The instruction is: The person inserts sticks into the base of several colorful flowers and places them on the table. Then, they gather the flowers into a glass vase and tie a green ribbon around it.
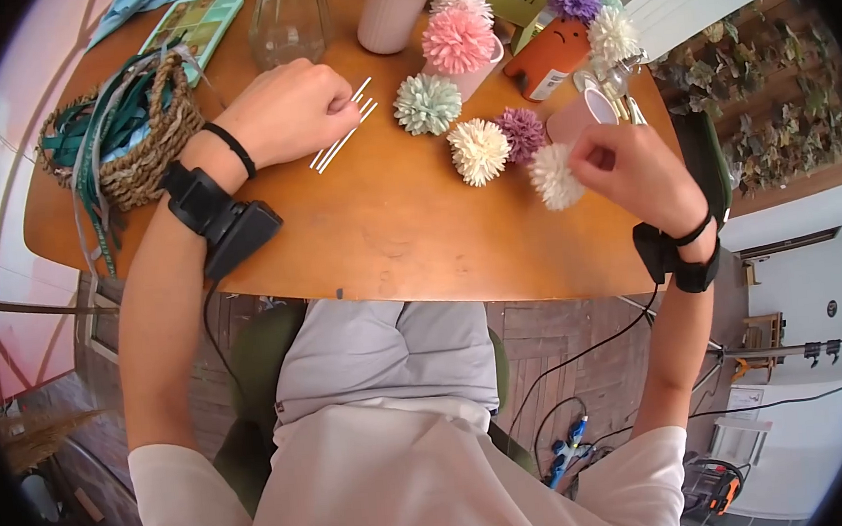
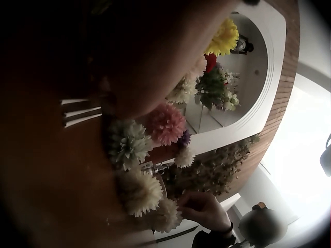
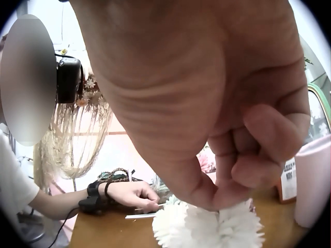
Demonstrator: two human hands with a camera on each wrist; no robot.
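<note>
white pompom flower (image 1: 556, 175) pinched from above by right hand (image 1: 631, 169). left hand (image 1: 290, 110), fingers curled, rests on white sticks (image 1: 344, 137) well apart to the left; their long axis runs diagonally away across the bench (image 1: 389, 236). left hand nearer them.

My head camera looks steeply down on the bench (image 1: 389, 236) from above. Each wrist camera sits close under its palm, looking across; all share the white pompom (image 1: 556, 176).

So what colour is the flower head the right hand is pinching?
White; the flower head under the right hand shows best in the right wrist view.
</note>
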